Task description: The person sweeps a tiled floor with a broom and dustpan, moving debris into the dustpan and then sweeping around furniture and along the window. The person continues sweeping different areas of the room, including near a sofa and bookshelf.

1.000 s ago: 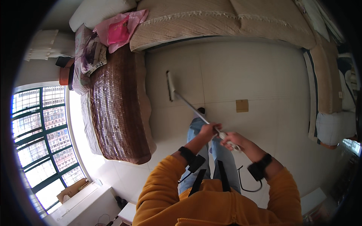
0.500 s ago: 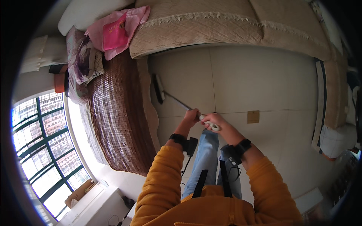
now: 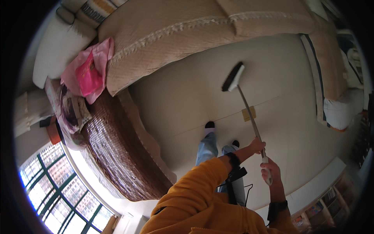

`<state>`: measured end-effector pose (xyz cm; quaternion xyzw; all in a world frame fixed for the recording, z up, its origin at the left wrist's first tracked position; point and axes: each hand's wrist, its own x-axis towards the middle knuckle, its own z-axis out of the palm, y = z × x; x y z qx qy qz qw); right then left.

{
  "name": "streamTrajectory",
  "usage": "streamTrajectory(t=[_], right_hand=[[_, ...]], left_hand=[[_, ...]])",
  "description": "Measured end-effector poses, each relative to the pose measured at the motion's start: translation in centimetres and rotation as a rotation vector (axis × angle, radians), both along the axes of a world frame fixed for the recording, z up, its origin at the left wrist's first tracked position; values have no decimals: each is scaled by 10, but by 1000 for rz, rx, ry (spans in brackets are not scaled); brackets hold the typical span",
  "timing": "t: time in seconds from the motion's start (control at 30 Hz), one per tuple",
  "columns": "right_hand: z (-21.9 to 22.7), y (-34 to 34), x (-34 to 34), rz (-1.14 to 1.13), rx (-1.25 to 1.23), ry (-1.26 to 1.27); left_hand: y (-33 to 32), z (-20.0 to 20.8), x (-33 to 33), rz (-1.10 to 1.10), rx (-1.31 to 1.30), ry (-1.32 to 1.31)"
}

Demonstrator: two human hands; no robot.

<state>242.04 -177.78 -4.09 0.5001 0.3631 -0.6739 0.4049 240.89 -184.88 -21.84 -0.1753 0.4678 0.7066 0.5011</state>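
A broom (image 3: pixel 249 109) with a thin metal handle and a white grip reaches away from me over the tiled floor. Its white head (image 3: pixel 236 80) carries dark bristles (image 3: pixel 231 76) on the left side; whether they touch the floor, I cannot tell. My left hand (image 3: pixel 257 146) is closed around the handle just above the grip. Lower down, my right hand (image 3: pixel 271 171) is wrapped around the white grip near its end. Dark bands are strapped around both wrists.
A beige covered sofa (image 3: pixel 175 43) runs along the far side, and its right section (image 3: pixel 329 66) comes nearer. Left stands a seat with a brown tiled mat (image 3: pixel 120 144). A pink bag (image 3: pixel 89 76) lies at the corner. Low shelves (image 3: pixel 329 202) stand at the lower right.
The broom has swung from beside the brown-matted seat to the right, its head now beyond the floor's square plate. Both hands moved right and nearer with it, and the view has turned.
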Motion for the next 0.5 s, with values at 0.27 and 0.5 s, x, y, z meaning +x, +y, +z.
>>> streamTrajectory(t=[0.27, 0.5], right_hand=[[32, 10, -6, 304, -121, -10], [-108, -33, -82, 434, -400, 159]], left_hand=[[-32, 66, 15, 301, 29, -214], [-112, -16, -53, 558, -307, -448]])
